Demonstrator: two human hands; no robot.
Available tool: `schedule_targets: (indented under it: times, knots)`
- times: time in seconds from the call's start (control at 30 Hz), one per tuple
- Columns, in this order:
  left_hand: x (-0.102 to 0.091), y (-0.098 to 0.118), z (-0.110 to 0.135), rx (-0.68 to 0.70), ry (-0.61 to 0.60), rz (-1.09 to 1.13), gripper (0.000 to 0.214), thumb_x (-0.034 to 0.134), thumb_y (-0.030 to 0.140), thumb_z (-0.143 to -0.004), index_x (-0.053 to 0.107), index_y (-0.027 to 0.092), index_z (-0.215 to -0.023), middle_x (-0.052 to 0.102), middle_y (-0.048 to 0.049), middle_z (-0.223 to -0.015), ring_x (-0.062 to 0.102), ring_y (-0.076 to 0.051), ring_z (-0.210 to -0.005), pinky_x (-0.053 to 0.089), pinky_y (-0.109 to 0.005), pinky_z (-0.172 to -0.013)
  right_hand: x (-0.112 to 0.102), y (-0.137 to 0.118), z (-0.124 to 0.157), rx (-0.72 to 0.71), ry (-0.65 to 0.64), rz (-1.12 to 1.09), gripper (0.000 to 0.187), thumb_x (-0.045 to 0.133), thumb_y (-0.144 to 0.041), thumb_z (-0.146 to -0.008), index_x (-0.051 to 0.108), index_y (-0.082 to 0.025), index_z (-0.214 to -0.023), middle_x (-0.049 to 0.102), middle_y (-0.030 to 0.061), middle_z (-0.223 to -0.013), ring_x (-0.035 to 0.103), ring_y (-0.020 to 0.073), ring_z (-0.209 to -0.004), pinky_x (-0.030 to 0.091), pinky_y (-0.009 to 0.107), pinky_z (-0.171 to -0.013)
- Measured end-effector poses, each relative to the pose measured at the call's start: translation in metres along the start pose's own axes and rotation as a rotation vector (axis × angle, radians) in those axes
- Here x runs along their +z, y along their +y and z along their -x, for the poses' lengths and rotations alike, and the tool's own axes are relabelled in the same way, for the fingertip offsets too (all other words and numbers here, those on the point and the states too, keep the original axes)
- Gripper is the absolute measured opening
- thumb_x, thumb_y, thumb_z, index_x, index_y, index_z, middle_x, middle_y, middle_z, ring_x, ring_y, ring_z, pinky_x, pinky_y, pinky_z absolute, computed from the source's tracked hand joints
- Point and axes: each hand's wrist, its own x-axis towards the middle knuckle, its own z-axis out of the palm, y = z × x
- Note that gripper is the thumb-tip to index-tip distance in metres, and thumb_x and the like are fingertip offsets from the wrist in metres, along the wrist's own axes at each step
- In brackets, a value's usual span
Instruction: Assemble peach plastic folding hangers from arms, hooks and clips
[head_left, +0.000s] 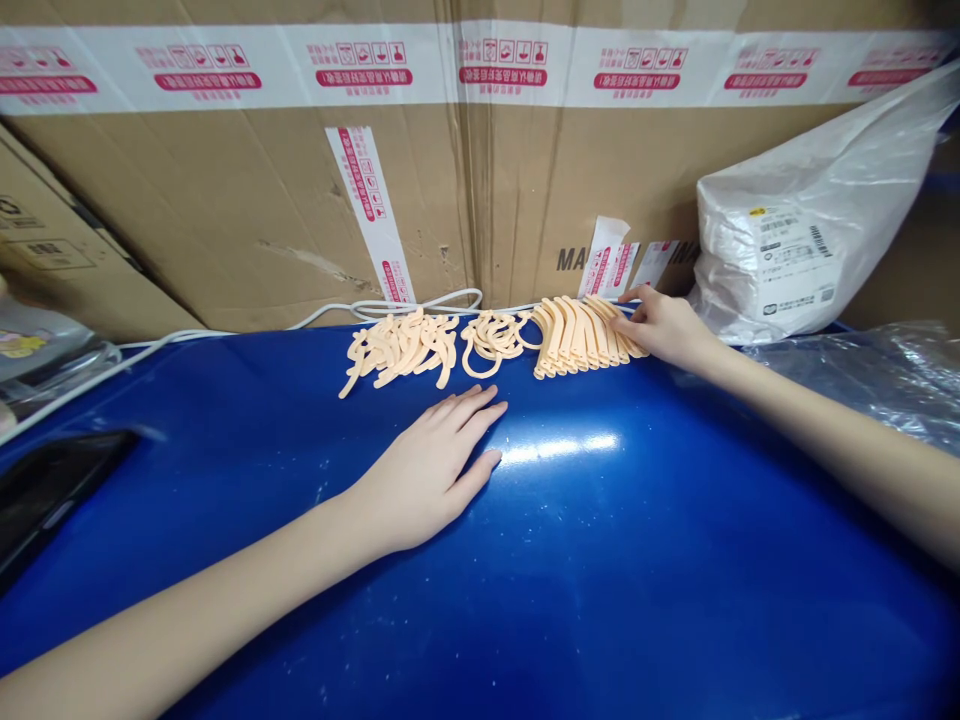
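Observation:
My left hand (429, 462) lies palm down on the blue tabletop (570, 590), fingers stretched out and holding nothing. Beyond its fingertips sits a small heap of cream ring-shaped pieces (493, 338). To the left of that is a loose pile of cream wavy strips (405, 348). On the right, several bent cream tubular pieces (574, 338) are lined up side by side in a row. At the row's right end, my right hand (664, 325) has its thumb and fingers closed around a bent cream piece, partly hidden by the fingers.
Large cardboard boxes (285, 200) with printed tape stand along the back edge. A white cable (315, 315) runs in front of them. A white plastic bag (795, 230) with a label is at back right, near clear plastic wrap (877, 375). A black device (56, 490) lies at left.

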Motion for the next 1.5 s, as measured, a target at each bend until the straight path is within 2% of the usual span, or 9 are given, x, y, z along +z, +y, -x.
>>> schedule_targets:
  times: [0.23,0.4,0.5,0.67,0.77,0.97,1.2,1.37,1.5]
  knots:
    - [0.0,-0.001,0.0,-0.005,-0.002,0.0,0.05,0.032,0.04,-0.099,0.038,0.016,-0.143,0.034,-0.0096,-0.153,0.029,-0.025,-0.142,0.029,-0.049,-0.115,-0.015,-0.009,0.003,0.006,0.149,0.014,0.04,0.051,-0.036,-0.081,0.06,-0.014,-0.114,0.069,0.0108,-0.079,0.066,0.0296,-0.078,0.05,0.043,-0.073]
    - [0.001,0.0,0.001,0.004,0.008,0.025,0.048,0.033,0.039,-0.099,0.04,0.017,-0.141,0.035,-0.0103,-0.152,0.03,-0.026,-0.142,0.029,-0.051,-0.115,-0.031,-0.037,0.02,-0.158,0.224,-0.188,0.035,0.052,-0.037,-0.081,0.062,-0.016,-0.109,0.068,0.0065,-0.077,0.065,0.022,-0.069,0.051,0.036,-0.067]
    - [0.0,-0.001,0.0,-0.031,0.033,0.141,0.047,0.037,0.04,-0.098,0.041,0.018,-0.139,0.039,-0.0102,-0.15,0.033,-0.026,-0.14,0.028,-0.05,-0.115,-0.038,-0.059,0.039,-0.256,0.159,-0.213,0.03,0.057,-0.036,-0.079,0.064,-0.018,-0.102,0.069,0.0041,-0.078,0.064,0.0185,-0.066,0.05,0.032,-0.064]
    - [-0.005,-0.009,-0.006,-0.244,0.286,0.669,0.036,0.032,0.04,-0.1,0.056,0.02,-0.117,0.063,-0.0055,-0.124,0.057,-0.019,-0.118,0.042,-0.039,-0.107,-0.039,-0.088,0.074,-0.616,-0.045,-0.174,0.028,0.054,-0.03,-0.086,0.063,-0.018,-0.109,0.07,0.0048,-0.091,0.065,0.0167,-0.076,0.049,0.028,-0.066]
    - [-0.008,-0.011,-0.007,-0.229,0.303,0.78,0.032,0.04,0.042,-0.097,0.061,0.02,-0.106,0.067,-0.0046,-0.113,0.06,-0.02,-0.11,0.044,-0.039,-0.102,-0.031,-0.098,0.09,-0.848,-0.134,-0.079,0.032,0.05,-0.028,-0.09,0.059,-0.014,-0.117,0.068,0.0084,-0.095,0.064,0.0188,-0.082,0.049,0.03,-0.069]
    - [-0.007,-0.005,-0.001,-0.011,0.189,0.442,0.034,0.07,0.044,-0.078,0.061,0.023,-0.103,0.065,-0.0014,-0.104,0.056,-0.02,-0.098,0.045,-0.037,-0.087,-0.013,-0.104,0.101,-1.063,-0.098,0.045,0.027,0.045,-0.023,-0.091,0.063,-0.009,-0.105,0.061,0.0059,-0.075,0.055,0.018,-0.066,0.045,0.03,-0.058]
    - [-0.003,0.003,0.002,0.109,0.175,0.112,0.019,0.055,0.035,-0.091,0.061,0.019,-0.098,0.06,-0.0031,-0.092,0.052,-0.019,-0.086,0.044,-0.035,-0.077,-0.007,-0.103,0.1,-1.134,-0.026,0.147,0.025,0.042,-0.025,-0.093,0.063,-0.011,-0.095,0.059,0.0049,-0.073,0.052,0.0176,-0.066,0.04,0.031,-0.058]
    - [-0.002,0.003,0.002,0.1,0.183,0.069,0.019,0.052,0.035,-0.092,0.061,0.018,-0.092,0.059,-0.0034,-0.089,0.052,-0.019,-0.083,0.045,-0.034,-0.074,-0.006,-0.101,0.096,-1.149,-0.01,0.205,0.028,0.04,-0.028,-0.095,0.064,-0.014,-0.09,0.06,0.0041,-0.074,0.052,0.017,-0.066,0.039,0.031,-0.058]
    - [-0.002,0.004,0.001,0.082,0.193,0.072,0.017,0.053,0.033,-0.092,0.06,0.017,-0.091,0.058,-0.0022,-0.087,0.052,-0.018,-0.081,0.045,-0.034,-0.075,-0.01,-0.098,0.09,-1.267,0.061,0.332,0.028,0.039,-0.026,-0.097,0.064,-0.014,-0.094,0.064,0.0044,-0.077,0.055,0.0173,-0.066,0.038,0.032,-0.057]
